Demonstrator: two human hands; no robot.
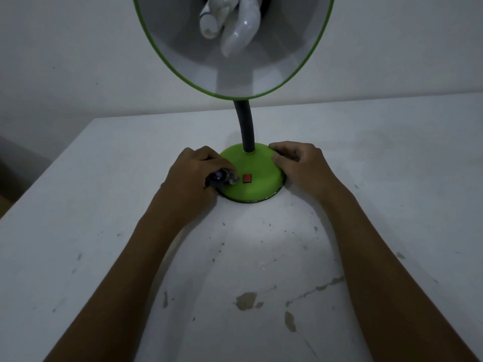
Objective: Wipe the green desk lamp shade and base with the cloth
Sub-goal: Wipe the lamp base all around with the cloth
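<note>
The green desk lamp stands at the middle of the white table. Its round green base carries a red switch, and a black bendy neck rises from it. The shade, green-rimmed and white inside, faces me at the top with a white spiral bulb in it. My left hand is closed around a small dark wad with purple and grey in it, seemingly the cloth, pressed on the base's left side. My right hand rests on the base's right edge, fingers curled over the rim.
The white table has chipped, stained patches near its front. A plain white wall stands behind it. The table's left edge drops off to a dark floor area.
</note>
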